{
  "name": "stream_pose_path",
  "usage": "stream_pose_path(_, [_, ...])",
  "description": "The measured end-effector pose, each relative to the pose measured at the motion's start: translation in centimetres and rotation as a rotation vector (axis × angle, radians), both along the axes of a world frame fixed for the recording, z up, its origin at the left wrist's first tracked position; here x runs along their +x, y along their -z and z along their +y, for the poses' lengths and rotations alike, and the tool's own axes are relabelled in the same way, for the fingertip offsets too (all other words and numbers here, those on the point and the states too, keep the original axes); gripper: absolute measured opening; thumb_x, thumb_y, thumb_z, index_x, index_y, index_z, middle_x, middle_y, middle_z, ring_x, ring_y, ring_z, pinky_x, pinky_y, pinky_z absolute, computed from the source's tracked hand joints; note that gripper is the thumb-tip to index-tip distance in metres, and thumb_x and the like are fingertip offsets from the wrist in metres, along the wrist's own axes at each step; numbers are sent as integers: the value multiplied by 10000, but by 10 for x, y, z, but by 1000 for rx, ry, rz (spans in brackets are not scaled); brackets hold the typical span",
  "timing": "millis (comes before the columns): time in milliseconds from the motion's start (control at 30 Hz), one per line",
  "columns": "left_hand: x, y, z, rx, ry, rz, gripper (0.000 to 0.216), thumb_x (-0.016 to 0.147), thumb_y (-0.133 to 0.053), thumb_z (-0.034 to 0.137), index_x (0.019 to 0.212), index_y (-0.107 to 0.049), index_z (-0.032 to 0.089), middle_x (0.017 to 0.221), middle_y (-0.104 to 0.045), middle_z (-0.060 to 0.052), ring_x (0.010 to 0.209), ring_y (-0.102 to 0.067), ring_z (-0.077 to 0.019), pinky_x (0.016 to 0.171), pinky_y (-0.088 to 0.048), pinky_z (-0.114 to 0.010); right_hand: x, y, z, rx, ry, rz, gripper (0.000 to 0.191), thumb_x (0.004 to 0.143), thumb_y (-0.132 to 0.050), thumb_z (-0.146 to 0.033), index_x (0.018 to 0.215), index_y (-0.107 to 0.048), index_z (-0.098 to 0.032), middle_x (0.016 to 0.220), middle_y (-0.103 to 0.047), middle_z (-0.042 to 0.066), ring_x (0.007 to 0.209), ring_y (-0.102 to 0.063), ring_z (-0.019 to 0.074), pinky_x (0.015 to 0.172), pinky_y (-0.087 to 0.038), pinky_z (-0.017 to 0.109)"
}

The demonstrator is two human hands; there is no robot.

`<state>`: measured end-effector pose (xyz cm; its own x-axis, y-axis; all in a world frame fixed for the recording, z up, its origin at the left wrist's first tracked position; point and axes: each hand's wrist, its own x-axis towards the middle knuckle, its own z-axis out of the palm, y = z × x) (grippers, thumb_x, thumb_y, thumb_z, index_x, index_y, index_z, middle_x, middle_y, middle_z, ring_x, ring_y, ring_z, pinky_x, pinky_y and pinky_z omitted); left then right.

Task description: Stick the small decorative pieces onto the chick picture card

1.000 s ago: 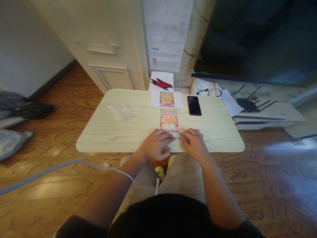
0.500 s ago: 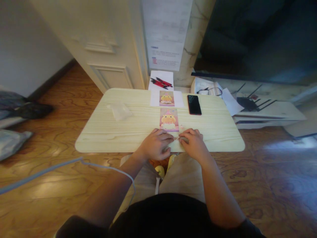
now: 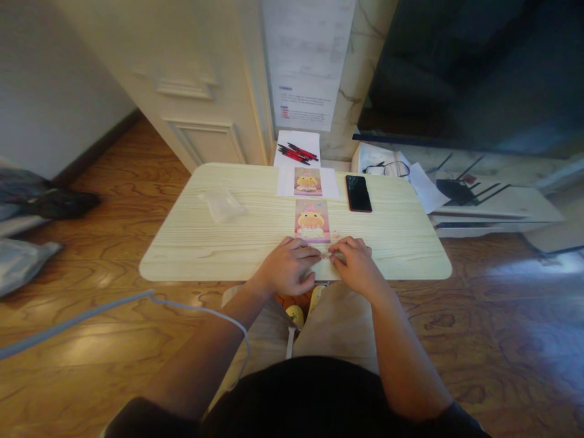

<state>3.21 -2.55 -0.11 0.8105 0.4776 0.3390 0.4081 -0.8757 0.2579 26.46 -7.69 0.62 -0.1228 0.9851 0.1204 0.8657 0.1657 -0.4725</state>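
My left hand (image 3: 291,266) lies on the near edge of the small table (image 3: 182,243), fingers stretched out and thumb apart. Its fingertips touch a tiny pinkish piece (image 3: 325,255), too small to name. From the other side my right hand (image 3: 353,260) pinches at the same piece, thumb and fingers bent together. Just beyond the fingers lies a pink picture card (image 3: 311,220) with a yellow cartoon figure in a party hat. Small pink bits (image 3: 336,235) show at its lower right corner. A similar picture (image 3: 307,181) lies farther back on white paper.
A phone (image 3: 359,193) lies at the back right, a clear plastic bag (image 3: 223,205) at the left. Red pens (image 3: 297,153) rest on paper behind the table. Glasses (image 3: 387,168) and a router (image 3: 456,191) sit on the cabinet. A pale cable (image 3: 196,306) crosses my left forearm.
My right hand has shifted very slightly left, closer to the left fingertips. The cards, bag and phone have stayed put.
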Motion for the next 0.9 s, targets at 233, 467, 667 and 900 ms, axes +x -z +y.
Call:
stream_pose_path(233, [0,0,0,2,-6,5,376,874,-590,358,1191,-735,215,1164,-756,-82,1084,-593,-290,933,-437,-470,-2,-1,1,12,-9,3,197,944,-633,-234,1115,-721,-274,1151,-658,77,1126,-545,290,953,-406,458])
stream_pose_path(467, [0,-1,0,2,-2,15,385,872,-585,354,1201,-728,213,1198,-747,-80,1095,-588,-291,935,-433,-466,-3,-2,0,30,-16,17,169,942,-640,-241,1067,-748,-278,1117,-665,68,1099,-554,277,966,-402,453])
stream_pose_path(667, [0,1,0,-7,1,5,379,886,-584,372,1190,-730,198,1187,-751,-82,1094,-590,-288,932,-437,-465,-5,1,2,39,-9,6,137,928,-674,-236,1018,-773,-268,1085,-679,63,1077,-558,270,955,-405,446])
stream_pose_path(900, [0,0,0,-9,-4,1,406,872,-593,349,1236,-709,213,1202,-743,-81,1122,-591,-295,955,-437,-478,2,-1,2,43,-21,81,182,961,-639,-260,1077,-775,-292,1086,-691,58,1087,-580,265,965,-433,454])
